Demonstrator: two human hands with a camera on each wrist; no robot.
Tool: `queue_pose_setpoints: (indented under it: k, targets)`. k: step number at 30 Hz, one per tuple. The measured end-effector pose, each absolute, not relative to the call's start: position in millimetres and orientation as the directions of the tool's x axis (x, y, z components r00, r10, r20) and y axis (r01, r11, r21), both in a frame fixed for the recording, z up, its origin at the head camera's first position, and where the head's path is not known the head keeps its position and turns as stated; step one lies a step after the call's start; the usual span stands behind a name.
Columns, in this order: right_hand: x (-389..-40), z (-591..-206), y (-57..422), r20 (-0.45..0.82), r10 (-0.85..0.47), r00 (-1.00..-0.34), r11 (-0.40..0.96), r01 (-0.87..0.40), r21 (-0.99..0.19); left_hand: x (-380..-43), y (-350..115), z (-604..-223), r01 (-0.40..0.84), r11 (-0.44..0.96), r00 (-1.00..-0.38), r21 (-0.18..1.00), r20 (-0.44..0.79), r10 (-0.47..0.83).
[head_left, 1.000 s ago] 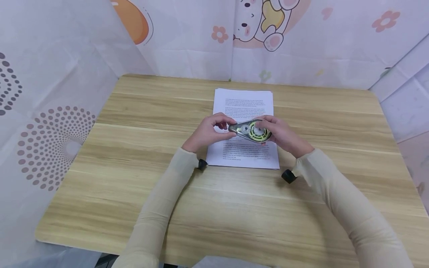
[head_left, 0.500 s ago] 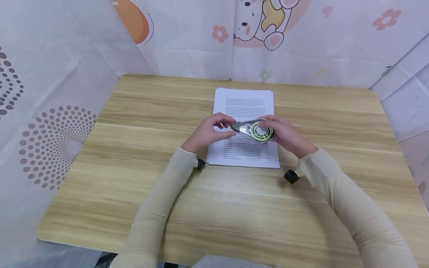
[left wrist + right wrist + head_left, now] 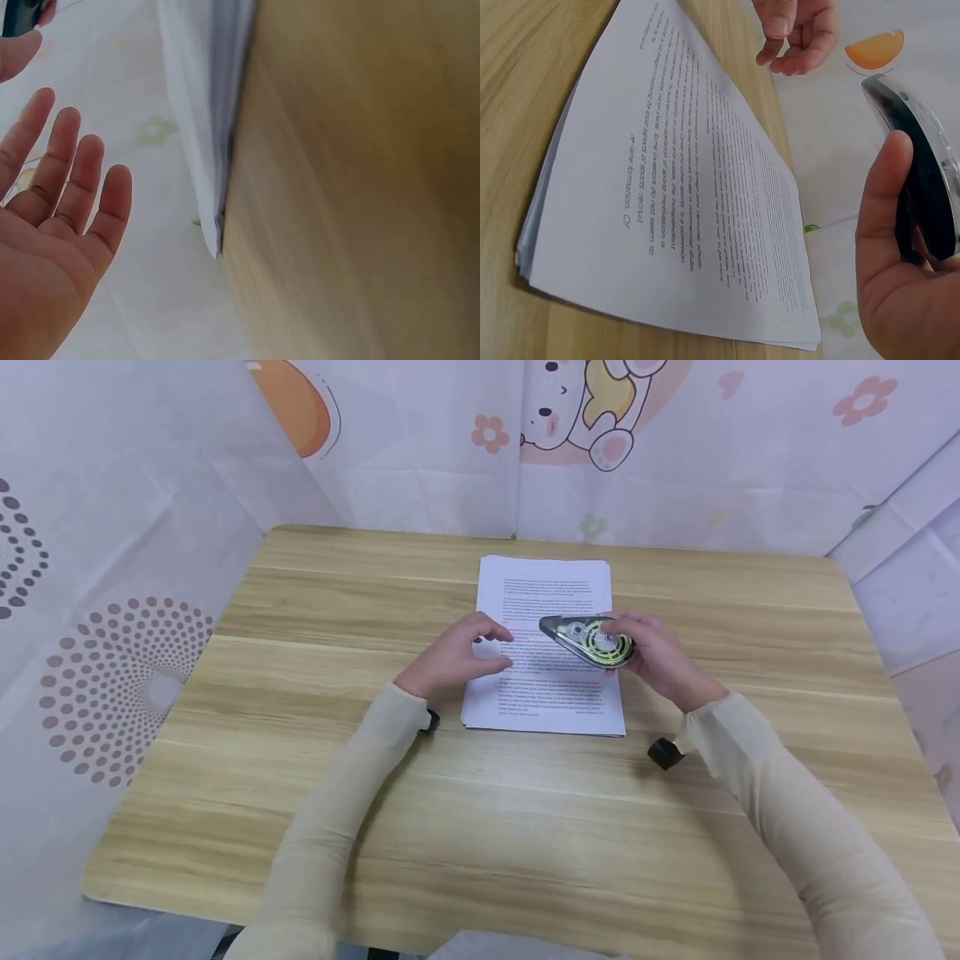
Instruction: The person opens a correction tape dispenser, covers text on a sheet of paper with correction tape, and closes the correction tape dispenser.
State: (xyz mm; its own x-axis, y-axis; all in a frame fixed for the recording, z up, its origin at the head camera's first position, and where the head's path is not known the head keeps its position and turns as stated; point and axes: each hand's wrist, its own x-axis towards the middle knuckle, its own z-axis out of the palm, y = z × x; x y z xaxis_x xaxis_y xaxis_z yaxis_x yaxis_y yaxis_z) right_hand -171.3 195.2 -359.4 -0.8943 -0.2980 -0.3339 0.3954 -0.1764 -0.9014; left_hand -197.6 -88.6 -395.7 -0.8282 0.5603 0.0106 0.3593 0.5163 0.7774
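A correction tape dispenser point(image 3: 588, 642), teardrop-shaped with a dark narrow tip and a yellow-green wheel under a clear cover, is held above the paper by my right hand point(image 3: 660, 656). Its tip points left. My thumb lies along its dark side in the right wrist view, where the dispenser point(image 3: 930, 180) stands well above the sheets. My left hand point(image 3: 461, 653) hovers at the left edge of the stack of printed paper point(image 3: 551, 693), fingers and thumb spread apart with nothing between them. In the left wrist view the left hand point(image 3: 56, 202) shows its palm and loosely bent fingers.
The stack lies on a wooden table point(image 3: 300, 752), its sheets slightly uneven at the edges. A patterned white curtain point(image 3: 420, 460) hangs behind the table and another part covers the left side. Black wrist cameras point(image 3: 665, 753) sit under both sleeves.
The left hand has come off the dispenser's tip and drawn back a little to the left. My right hand has carried the dispenser right and slightly away from me.
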Motion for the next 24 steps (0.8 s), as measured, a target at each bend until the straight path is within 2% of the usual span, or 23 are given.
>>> queue_pose_setpoints:
  k: [5,13,24]
  targets:
    - [-172,-361,200,-0.328,-0.269,-0.906,-0.196,0.385,-0.902,-204,-90,-398,0.412,0.585,-0.797,0.699,-0.034,0.603]
    - [-173,-361,209,-0.312,-0.252,-0.916,-0.239,0.371,-0.897,-212,-87,-401,0.536,0.616,-0.718,0.578,-0.072,0.692]
    - [-173,-363,221,-0.291,-0.228,-0.929,-0.31,0.352,-0.883,-218,-83,-405,0.581,0.636,-0.685,0.508,-0.116,0.719]
